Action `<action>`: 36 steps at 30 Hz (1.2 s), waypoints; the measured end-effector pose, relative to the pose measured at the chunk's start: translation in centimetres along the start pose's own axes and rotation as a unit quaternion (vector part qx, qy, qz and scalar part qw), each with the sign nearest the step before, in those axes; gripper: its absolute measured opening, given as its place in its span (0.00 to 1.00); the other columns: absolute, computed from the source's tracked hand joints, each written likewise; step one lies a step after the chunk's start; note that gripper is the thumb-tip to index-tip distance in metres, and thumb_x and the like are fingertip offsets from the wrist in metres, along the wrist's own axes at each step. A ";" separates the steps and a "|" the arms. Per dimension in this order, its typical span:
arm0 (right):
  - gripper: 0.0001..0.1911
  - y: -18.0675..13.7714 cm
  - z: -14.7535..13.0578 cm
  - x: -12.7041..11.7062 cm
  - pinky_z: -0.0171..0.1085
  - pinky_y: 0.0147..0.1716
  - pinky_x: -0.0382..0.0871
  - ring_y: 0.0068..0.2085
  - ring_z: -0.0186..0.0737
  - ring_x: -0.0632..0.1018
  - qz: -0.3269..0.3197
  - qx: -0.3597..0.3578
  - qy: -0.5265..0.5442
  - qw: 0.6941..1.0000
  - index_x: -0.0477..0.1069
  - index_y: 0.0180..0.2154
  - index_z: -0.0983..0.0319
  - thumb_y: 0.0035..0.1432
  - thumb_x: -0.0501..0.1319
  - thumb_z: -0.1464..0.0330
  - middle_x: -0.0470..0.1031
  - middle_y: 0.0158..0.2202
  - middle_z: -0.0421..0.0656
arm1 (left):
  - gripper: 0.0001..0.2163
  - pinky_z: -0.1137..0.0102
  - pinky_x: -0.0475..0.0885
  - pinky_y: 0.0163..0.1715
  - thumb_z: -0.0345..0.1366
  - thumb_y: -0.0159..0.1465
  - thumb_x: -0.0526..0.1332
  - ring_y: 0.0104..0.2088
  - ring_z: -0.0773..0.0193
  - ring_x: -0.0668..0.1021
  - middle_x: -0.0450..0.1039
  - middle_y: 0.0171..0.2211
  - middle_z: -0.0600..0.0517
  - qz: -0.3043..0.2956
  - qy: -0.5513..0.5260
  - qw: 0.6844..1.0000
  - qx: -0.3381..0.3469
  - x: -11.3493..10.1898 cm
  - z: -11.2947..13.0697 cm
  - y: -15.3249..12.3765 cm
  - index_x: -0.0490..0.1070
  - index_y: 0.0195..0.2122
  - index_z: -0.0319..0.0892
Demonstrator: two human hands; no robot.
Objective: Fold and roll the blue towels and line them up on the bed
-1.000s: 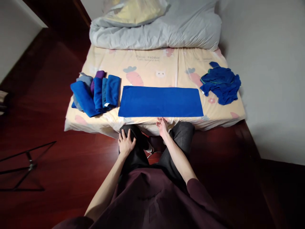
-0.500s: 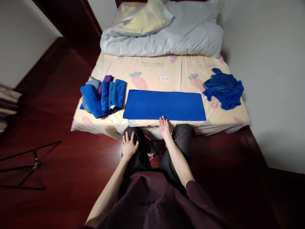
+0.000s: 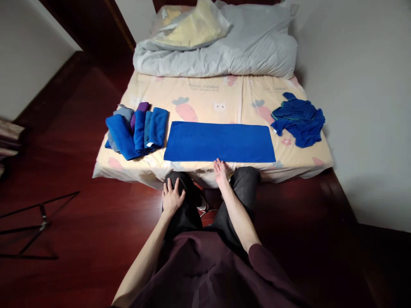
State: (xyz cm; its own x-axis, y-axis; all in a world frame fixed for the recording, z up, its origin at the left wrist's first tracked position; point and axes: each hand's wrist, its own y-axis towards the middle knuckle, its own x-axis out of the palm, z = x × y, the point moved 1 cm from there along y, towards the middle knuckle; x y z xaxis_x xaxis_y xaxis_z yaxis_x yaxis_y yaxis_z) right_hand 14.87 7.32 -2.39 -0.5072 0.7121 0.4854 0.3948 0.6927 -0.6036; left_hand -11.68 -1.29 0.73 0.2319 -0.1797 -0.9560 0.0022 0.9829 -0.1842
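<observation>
A long blue towel (image 3: 219, 141) lies flat, folded into a strip, across the near part of the bed (image 3: 224, 94). My right hand (image 3: 221, 171) is open, fingers stretched, touching the bed's front edge just below the towel's near edge. My left hand (image 3: 172, 197) rests open and flat on my left knee, holding nothing. To the left of the strip stands a row of rolled towels (image 3: 138, 129), blue, grey and purple. At the bed's right side lies a crumpled heap of blue cloths (image 3: 299, 119).
A grey duvet (image 3: 221, 47) and a yellowish pillow are bunched at the bed's far end. A white wall runs along the right. Dark red wooden floor (image 3: 80, 179) surrounds the bed, with a black metal stand (image 3: 35, 222) at the left.
The view has shifted slightly. My right hand has crept forward to the bed's edge by the towel; my left hand stays on my knee.
</observation>
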 end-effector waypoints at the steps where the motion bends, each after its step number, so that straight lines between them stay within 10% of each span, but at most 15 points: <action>1: 0.08 0.0 0.0 0.0 0.43 0.60 0.82 0.59 0.39 0.85 0.001 0.000 -0.006 1.000 0.73 0.46 0.55 0.73 0.57 0.61 0.84 0.58 0.46 | 0.35 0.42 0.60 0.74 0.46 0.75 0.60 0.79 0.31 0.54 0.43 0.81 0.34 0.000 0.001 1.000 0.000 0.0 0.0 0.0 0.56 0.80 0.42; 36: 0.06 -1.7 -0.8 1.0 0.34 0.43 0.82 0.38 0.36 0.88 0.107 0.004 0.028 0.994 0.73 0.47 0.59 0.72 0.62 0.66 0.87 0.49 0.48 | 0.33 0.44 0.63 0.73 0.46 0.76 0.56 0.79 0.32 0.55 0.44 0.81 0.34 -0.003 0.034 0.999 0.003 -0.1 0.5 -0.1 0.55 0.81 0.43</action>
State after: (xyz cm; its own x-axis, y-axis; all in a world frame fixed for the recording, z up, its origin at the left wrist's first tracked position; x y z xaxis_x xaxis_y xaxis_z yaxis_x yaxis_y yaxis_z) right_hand 14.29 6.88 -0.38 -0.3686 0.8489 0.3789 0.4829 0.5231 -0.7022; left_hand -11.25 -1.38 0.92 0.1647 -0.1886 -0.9682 0.0086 0.9818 -0.1898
